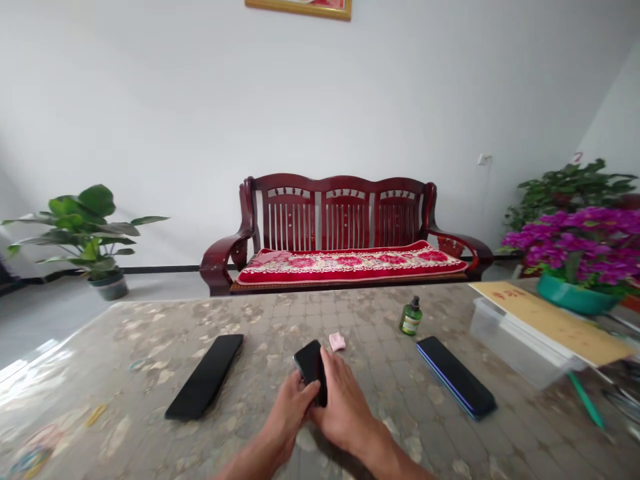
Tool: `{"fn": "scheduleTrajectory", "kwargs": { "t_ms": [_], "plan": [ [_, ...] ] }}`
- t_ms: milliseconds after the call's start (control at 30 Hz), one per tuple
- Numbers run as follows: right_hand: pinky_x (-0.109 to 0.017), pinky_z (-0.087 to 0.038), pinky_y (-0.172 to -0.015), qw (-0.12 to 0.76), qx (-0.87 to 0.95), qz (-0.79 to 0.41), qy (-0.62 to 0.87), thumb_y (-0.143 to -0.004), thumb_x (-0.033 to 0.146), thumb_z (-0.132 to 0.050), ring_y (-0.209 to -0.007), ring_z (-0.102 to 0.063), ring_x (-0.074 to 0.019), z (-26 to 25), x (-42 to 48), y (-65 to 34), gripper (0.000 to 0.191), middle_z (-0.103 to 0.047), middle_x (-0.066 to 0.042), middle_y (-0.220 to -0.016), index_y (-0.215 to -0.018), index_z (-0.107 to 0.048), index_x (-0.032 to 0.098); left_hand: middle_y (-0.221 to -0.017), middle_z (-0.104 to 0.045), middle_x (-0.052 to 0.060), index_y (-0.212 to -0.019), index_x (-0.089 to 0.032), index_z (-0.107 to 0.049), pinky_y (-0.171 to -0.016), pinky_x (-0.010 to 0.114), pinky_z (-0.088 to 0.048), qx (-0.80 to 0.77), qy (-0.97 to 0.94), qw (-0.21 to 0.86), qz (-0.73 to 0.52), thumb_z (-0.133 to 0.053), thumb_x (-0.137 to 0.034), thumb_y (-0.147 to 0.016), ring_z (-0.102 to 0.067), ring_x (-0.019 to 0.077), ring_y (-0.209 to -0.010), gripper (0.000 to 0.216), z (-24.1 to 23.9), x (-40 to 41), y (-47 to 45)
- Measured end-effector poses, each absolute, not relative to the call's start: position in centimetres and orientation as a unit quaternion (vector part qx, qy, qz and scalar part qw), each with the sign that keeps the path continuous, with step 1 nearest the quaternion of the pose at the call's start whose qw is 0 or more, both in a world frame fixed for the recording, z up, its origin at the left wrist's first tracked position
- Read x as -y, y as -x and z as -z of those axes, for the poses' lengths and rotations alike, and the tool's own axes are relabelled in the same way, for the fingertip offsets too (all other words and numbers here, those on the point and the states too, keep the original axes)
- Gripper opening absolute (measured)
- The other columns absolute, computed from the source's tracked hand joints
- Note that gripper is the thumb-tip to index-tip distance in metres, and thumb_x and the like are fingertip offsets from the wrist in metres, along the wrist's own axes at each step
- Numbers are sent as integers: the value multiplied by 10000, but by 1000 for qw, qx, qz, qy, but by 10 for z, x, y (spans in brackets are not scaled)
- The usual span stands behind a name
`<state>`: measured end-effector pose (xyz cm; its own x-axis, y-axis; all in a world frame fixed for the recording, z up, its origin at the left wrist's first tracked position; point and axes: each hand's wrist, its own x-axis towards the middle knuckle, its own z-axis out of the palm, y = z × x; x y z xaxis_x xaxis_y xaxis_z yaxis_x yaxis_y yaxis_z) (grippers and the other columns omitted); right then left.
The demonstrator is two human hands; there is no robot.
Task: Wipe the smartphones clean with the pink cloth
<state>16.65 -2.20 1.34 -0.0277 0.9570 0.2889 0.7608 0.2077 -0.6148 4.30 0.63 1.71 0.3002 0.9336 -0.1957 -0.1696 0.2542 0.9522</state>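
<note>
Between my two hands is a small black smartphone (309, 362), its dark screen facing up and its top edge tilted to the left. My left hand (290, 407) grips the lower left side, with the thumb lying over the screen. Along the right edge my right hand (343, 400) is wrapped, fingers pointing forward; its underside fingers are hidden. Just beyond the fingertips lies a small folded pink cloth or paper (337, 341). A larger black phone-like slab (206, 379) rests on the table to the left, and a phone with a blue edge (457, 377) to the right.
On the patterned tablecloth (280, 313) stand a green pump bottle (411, 317) and a clear plastic box (520, 343) under a tan envelope (555, 320). A green pen (586, 400) lies at right, purple flowers (580, 247) behind. Rubber bands (37, 457) lie left. A wooden bench (345, 233) stands beyond.
</note>
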Motion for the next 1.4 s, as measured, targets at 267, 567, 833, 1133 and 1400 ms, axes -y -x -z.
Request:
{"fn": "scheduleTrajectory", "kwargs": {
  "t_ms": [267,567,833,1133,1400],
  "plan": [
    [-385,-430,-1037,348,667,-77,655,-646,112,-529,-1229,-534,-258,-24,58,-238,826,-552,-115,-1352,-1449,-363,210,-873,-674,65,-1116,-161,-588,-567,241,-446,-355,-548,700,-291,-710,-622,-694,-631,170,-683,636,-3,6,-50],
    [-425,-438,-927,138,523,97,836,-687,102,-528,-1095,-586,-324,-29,63,-373,763,-600,-174,-1237,-1439,-402,120,-947,-741,27,-1165,-242,-582,-833,267,-475,-449,-752,382,-294,-461,-254,-838,-674,206,-971,348,14,-10,-17],
    [-378,-438,-870,81,484,76,868,-720,136,-517,-1062,-605,-306,-21,51,-403,745,-622,-168,-1204,-1451,-378,113,-1009,-748,32,-1079,-240,-615,-817,242,-503,-461,-751,369,-294,-446,-297,-848,-701,196,-912,291,18,-11,-19],
    [-386,-416,-902,61,485,58,871,-723,213,-561,-1082,-583,-317,-8,51,-417,756,-634,-137,-1171,-1455,-379,154,-1035,-740,17,-1088,-239,-632,-827,218,-499,-459,-772,348,-270,-422,-257,-868,-693,177,-944,305,16,-9,-18],
    [-416,-436,-893,54,468,-20,882,-695,248,-559,-1152,-557,-340,-15,44,-420,873,-582,-161,-1264,-1517,-280,154,-985,-730,5,-1046,-239,-653,-805,206,-480,-458,-785,329,-257,-418,-211,-855,-685,165,-900,305,14,-7,-18]
  ]
}}
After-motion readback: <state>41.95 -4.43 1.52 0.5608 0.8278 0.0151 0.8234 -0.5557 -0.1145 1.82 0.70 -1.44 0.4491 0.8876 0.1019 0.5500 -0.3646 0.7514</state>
